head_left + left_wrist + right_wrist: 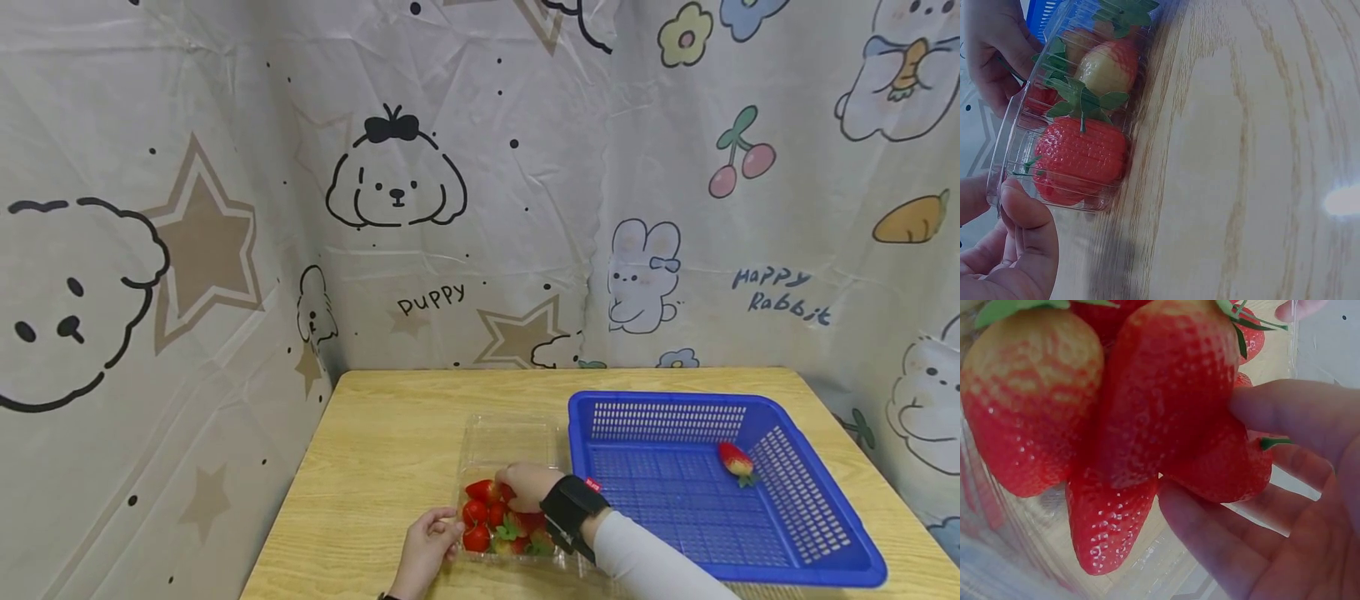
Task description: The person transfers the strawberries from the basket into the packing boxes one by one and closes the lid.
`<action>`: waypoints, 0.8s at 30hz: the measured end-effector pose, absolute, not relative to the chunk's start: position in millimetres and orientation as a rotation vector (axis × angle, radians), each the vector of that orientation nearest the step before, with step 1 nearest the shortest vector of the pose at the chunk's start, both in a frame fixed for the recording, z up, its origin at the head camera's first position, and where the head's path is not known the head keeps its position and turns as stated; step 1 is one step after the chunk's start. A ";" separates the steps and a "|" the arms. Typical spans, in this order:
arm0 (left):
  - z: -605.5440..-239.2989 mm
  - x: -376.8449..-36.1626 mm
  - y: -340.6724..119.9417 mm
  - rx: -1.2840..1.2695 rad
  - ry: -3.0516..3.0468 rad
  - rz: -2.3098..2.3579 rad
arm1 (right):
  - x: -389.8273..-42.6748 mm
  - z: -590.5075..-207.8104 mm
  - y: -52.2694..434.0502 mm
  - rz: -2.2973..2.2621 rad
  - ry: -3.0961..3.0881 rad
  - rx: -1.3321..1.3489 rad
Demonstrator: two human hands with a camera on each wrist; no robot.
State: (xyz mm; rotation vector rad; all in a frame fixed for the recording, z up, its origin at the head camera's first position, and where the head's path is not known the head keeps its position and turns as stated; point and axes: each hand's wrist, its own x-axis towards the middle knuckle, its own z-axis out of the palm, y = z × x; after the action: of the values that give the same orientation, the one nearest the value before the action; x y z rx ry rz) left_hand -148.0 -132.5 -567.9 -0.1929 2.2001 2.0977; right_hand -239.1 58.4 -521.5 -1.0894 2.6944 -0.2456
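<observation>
At the bottom centre of the head view, the left hand (426,550) grips the near left corner of the clear box (510,479). Its thumb and fingers (1022,231) pinch the rim, which seems meant to keep the light box from sliding on the surface (390,450).

Just beyond it, the right hand (528,485), with a black wrist strap, reaches down into the box. In the right wrist view its fingers (1291,415) are curled round a strawberry (1222,462), thumb below and fingertip on top, so the hand has hold of one berry among the pile.

The strawberries (487,521) lie heaped in the box at lower centre. About six show from above, though the hand hides part of the heap and the count is unsure. One seen from the left wrist is pale yellow on its side (1107,65).

Right of the box, touching or just beside it, sits one blue basket (817,533). One strawberry (735,461) lies inside, towards its far right wall, tilted with its leaves down.

Furthest off, a printed cloth (420,208) with puppies, rabbits and stars hangs behind and to both sides.
</observation>
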 end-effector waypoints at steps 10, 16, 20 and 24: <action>-567.2 -146.9 -133.4 -0.178 2.193 2.112 | -229.2 -503.3 57.1 -0.219 2.674 -1.025; -568.8 -147.9 -133.8 -0.181 2.185 2.108 | -227.6 -497.2 57.6 -0.237 2.644 -0.990; -570.7 -148.9 -134.1 -0.190 2.181 2.104 | -224.5 -483.1 59.6 -0.257 2.597 -0.979; -572.5 -149.6 -134.2 -0.198 2.178 2.094 | -225.4 -470.1 66.5 -0.265 2.541 -0.955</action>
State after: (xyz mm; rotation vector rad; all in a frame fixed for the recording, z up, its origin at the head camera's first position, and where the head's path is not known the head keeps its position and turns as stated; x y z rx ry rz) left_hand -149.6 -134.2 -572.5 -0.1982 2.1783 2.0939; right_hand -225.4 66.5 -470.1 -0.9555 2.5407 -0.2646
